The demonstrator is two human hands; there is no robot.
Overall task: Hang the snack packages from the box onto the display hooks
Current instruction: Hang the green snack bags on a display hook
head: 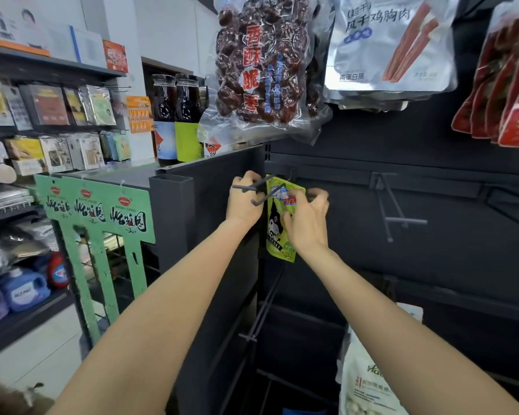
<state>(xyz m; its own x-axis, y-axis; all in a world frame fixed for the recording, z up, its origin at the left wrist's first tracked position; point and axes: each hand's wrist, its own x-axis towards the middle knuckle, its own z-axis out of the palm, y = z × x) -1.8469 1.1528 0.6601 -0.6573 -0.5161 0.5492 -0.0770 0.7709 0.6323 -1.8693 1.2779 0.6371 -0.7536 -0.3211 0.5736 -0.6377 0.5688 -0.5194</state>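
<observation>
While gripping the green packet [277, 218]: both hands, fingers curled.

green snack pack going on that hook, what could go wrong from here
1. The green snack pack may miss the hook: its top is bent between both hands, and the hang hole isn't visible.
2. The left hand sits right behind the hook's tip and could get poked.
3. The right hand fingers cover the pack's top, hiding alignment.
</observation>
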